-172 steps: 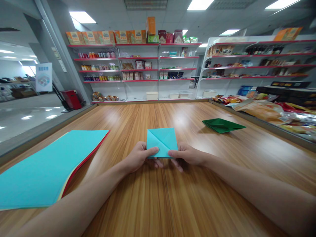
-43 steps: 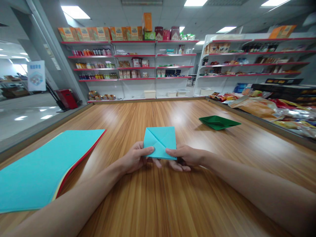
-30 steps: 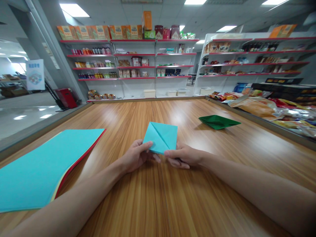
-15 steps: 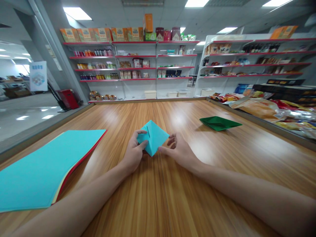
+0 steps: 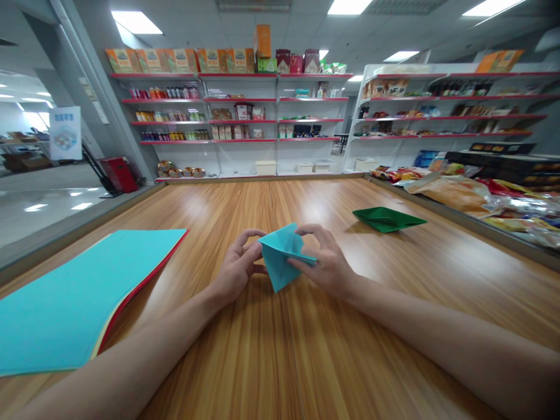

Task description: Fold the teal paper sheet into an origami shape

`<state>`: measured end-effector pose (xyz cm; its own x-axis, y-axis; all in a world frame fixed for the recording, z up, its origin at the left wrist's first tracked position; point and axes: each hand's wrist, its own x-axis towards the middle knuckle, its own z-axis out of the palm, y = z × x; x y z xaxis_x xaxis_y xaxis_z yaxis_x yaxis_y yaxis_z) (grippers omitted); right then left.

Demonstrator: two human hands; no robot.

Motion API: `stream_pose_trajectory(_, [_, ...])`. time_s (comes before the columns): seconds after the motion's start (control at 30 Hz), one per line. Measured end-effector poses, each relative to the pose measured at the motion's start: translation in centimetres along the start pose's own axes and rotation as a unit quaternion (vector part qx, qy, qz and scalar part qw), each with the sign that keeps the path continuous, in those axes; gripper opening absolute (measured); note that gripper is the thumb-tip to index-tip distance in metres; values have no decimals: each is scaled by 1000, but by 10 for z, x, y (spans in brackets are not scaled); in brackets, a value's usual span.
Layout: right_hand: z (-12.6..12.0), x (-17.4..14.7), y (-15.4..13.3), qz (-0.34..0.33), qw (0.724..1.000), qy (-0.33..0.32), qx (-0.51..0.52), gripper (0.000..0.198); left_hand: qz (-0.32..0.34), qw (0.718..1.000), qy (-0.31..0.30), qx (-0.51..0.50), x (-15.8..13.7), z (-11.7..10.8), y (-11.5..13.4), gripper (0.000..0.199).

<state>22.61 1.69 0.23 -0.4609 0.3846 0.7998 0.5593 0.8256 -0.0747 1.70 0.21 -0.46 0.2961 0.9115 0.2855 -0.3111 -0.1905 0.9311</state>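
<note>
A folded light-blue paper (image 5: pixel 276 263) is held between my two hands above the wooden table, tilted, with a fold standing open toward the right. My left hand (image 5: pixel 240 265) has its thumb and fingers closed at the paper's left corner. On the right side, my right hand (image 5: pixel 329 259) pinches the paper, thumb below and index finger over the upper edge. Some fingertips of both hands are hidden behind the paper. Farther off to the right lies a folded green paper boat (image 5: pixel 389 219), touched by neither hand.
A stack of coloured paper sheets (image 5: pixel 96 286), blue on top with yellow and red edges below, lies at the left. Packaged snacks (image 5: pixel 464 195) are heaped beyond the table's right rim (image 5: pixel 437 210). Stocked shelves (image 5: pixel 240 119) stand behind the table.
The blue paper has turned from facing me flat to a tilted position, with a fold opened out. My right hand has moved onto it and now pinches its right side.
</note>
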Motion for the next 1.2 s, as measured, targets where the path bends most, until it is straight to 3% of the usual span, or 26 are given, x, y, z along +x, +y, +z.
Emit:
stream_pose_trajectory(0.17, [-2,1,0,5,1000,8,2,12,35,999,6,41,0,5,-3,37])
stream_pose_trajectory(0.27, [-5,2,-6,-1,1000,20,-7,31,44,998,5,52,1,6,-5,34])
stream_pose_trajectory(0.37, [-5,1,-10,14,999,33,1,28,51,996,0,72,0,6,-6,29])
stream_pose_trajectory(0.57, [6,-3,-3,112,977,-11,181,19,71,991,32,107,1,5,-6,32])
stream_pose_trajectory(0.73, [7,-3,0,164,959,-12,229,14,103,986,59,113,2,5,-9,20])
stream_pose_trajectory(0.97, [4,-3,-1,133,968,8,211,14,134,956,107,239,1,3,-12,18])
stream_pose_trajectory(1.2, [3,-3,0,128,973,11,194,18,146,953,116,240,2,4,-10,17])
